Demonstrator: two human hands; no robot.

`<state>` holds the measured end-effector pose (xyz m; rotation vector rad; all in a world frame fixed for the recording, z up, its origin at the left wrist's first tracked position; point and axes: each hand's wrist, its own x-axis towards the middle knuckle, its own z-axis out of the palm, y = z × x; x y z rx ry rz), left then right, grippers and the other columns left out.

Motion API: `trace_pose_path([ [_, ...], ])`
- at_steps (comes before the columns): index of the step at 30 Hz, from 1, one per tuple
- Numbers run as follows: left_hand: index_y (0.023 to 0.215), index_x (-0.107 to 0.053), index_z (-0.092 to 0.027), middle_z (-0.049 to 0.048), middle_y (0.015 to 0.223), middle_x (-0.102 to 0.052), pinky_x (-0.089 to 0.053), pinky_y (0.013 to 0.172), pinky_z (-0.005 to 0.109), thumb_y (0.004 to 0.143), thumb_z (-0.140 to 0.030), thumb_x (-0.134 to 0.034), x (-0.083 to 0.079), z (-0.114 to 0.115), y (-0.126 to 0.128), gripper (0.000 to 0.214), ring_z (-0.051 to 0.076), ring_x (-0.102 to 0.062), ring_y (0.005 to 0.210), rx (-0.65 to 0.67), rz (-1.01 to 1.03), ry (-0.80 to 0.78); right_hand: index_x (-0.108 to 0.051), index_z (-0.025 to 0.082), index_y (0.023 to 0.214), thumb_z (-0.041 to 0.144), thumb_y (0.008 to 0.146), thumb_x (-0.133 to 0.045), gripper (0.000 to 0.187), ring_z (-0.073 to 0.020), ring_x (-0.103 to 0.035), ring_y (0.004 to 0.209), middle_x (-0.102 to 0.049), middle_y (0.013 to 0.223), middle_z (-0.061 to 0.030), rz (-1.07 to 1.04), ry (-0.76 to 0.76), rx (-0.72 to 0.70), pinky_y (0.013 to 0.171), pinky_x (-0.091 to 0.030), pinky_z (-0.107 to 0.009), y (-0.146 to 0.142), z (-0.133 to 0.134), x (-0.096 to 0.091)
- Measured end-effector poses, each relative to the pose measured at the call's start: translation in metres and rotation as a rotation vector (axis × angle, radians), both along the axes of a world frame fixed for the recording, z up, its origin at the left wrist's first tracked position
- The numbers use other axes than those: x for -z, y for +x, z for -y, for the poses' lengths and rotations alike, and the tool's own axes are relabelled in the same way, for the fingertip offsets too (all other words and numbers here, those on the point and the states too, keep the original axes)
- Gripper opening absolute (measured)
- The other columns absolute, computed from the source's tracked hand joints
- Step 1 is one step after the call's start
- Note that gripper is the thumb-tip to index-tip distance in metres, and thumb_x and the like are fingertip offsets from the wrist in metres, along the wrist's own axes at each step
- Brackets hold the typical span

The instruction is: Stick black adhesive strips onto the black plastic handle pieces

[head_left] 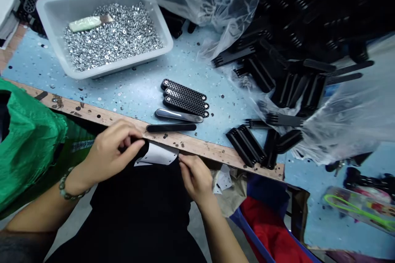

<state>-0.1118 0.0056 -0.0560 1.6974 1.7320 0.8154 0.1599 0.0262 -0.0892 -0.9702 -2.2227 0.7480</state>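
Note:
A white sheet with small dark dots (pixel 161 154) lies at my lap, just below the table's front edge. My right hand (pixel 196 176) pinches its right corner between thumb and fingertips. At the sheet's left side my left hand (pixel 112 152) is curled, thumb and forefinger close together beside black cloth; what they grip, if anything, is hidden. In front of the hands, a plain black bar (pixel 171 128) rests along the table edge. Behind it lies a glossy dark bar (pixel 179 115), then three black bars with a cross-hatched face (pixel 185 98), side by side.
A white plastic tub (pixel 105 73) of small metal parts, with a green-handled scraper (pixel 89 23), stands at the back left. Clear plastic bags (pixel 345 119) and piled black parts (pixel 296 86) fill the right. A green sack (pixel 31 144) hangs left; a blue bin (pixel 251 236) stands below right.

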Motion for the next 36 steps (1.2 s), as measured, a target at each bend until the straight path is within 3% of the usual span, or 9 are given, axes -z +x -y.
trace_pose_path([
  [5,0.122,-0.057,-0.023,0.0048,0.109,-0.061,-0.047,0.074,0.023,0.087,-0.043,-0.059,0.053,0.064,0.002,0.040,0.014,-0.061,0.086,0.175,0.023,-0.555,-0.059,0.018,0.110,0.003,0.088,-0.053,0.027,-0.0145,-0.064,0.080,-0.066,0.089,-0.0059,-0.052,-0.213,0.009,0.072,-0.053,-0.028,-0.008,0.029,0.028],
  [7,0.103,-0.062,-0.019,0.0038,0.097,-0.062,-0.043,0.070,0.022,0.090,-0.039,-0.051,0.071,0.072,0.011,0.026,0.014,-0.060,0.082,0.165,0.094,-0.650,-0.059,0.018,0.108,0.006,0.090,-0.053,0.023,-0.0141,-0.065,0.080,-0.066,0.088,-0.0053,-0.063,-0.268,-0.005,0.073,-0.054,-0.027,-0.012,0.034,0.034],
  [9,0.084,-0.059,-0.015,0.0020,0.081,-0.060,-0.038,0.064,0.021,0.092,-0.040,-0.047,0.081,0.075,0.020,0.029,0.012,-0.055,0.073,0.099,0.209,-0.681,-0.060,0.018,0.108,0.007,0.091,-0.053,0.021,-0.0144,-0.065,0.084,-0.067,0.090,-0.0057,-0.069,-0.296,-0.060,0.077,-0.055,-0.028,-0.020,0.040,0.039],
  [12,0.071,-0.052,-0.013,-0.0010,0.067,-0.049,-0.031,0.057,0.019,0.091,-0.046,-0.050,0.081,0.074,0.029,0.038,0.008,-0.045,0.062,0.023,0.357,-0.678,-0.061,0.018,0.110,0.010,0.091,-0.055,0.022,-0.0165,-0.064,0.095,-0.066,0.099,-0.0082,-0.071,-0.277,-0.096,0.084,-0.055,-0.030,-0.034,0.048,0.044],
  [14,0.069,-0.050,-0.012,-0.0011,0.067,-0.047,-0.031,0.058,0.019,0.092,-0.045,-0.049,0.079,0.074,0.031,0.040,0.007,-0.043,0.062,0.055,0.389,-0.637,-0.061,0.018,0.112,0.014,0.091,-0.057,0.022,-0.0178,-0.063,0.097,-0.064,0.102,-0.0097,-0.056,-0.246,-0.048,0.085,-0.055,-0.032,-0.043,0.052,0.048],
  [19,0.077,-0.057,-0.013,0.0026,0.081,-0.056,-0.038,0.072,0.021,0.096,-0.037,-0.042,0.074,0.071,0.032,0.034,0.010,-0.052,0.076,0.156,0.388,-0.526,-0.062,0.018,0.116,0.018,0.091,-0.058,0.025,-0.0189,-0.064,0.095,-0.068,0.103,-0.0096,-0.034,-0.169,-0.025,0.084,-0.055,-0.034,-0.052,0.051,0.052],
  [22,0.073,-0.055,-0.013,0.0016,0.076,-0.055,-0.038,0.068,0.020,0.096,-0.036,-0.041,0.069,0.064,0.033,0.036,0.009,-0.049,0.071,0.164,0.407,-0.535,-0.058,0.017,0.122,0.015,0.091,-0.058,0.031,-0.0188,-0.065,0.098,-0.069,0.108,-0.0100,-0.065,-0.097,-0.065,0.086,-0.056,-0.034,-0.050,0.050,0.051],
  [26,0.067,-0.053,-0.012,0.0014,0.070,-0.055,-0.037,0.063,0.021,0.095,-0.042,-0.039,0.064,0.056,0.034,0.044,0.009,-0.047,0.065,0.116,0.490,-0.608,-0.058,0.014,0.118,0.008,0.089,-0.058,0.030,-0.0195,-0.064,0.101,-0.068,0.113,-0.0117,-0.059,-0.009,-0.087,0.087,-0.056,-0.034,-0.048,0.052,0.050],
  [36,0.075,-0.065,-0.011,0.0050,0.075,-0.067,-0.042,0.065,0.022,0.091,-0.048,-0.036,0.078,0.046,0.042,0.049,0.014,-0.059,0.070,0.011,0.491,-0.847,-0.058,0.016,0.092,0.010,0.090,-0.052,0.009,-0.0193,-0.054,0.089,-0.061,0.098,-0.0110,0.103,-0.050,-0.005,0.074,-0.051,-0.033,-0.057,0.057,0.053],
])
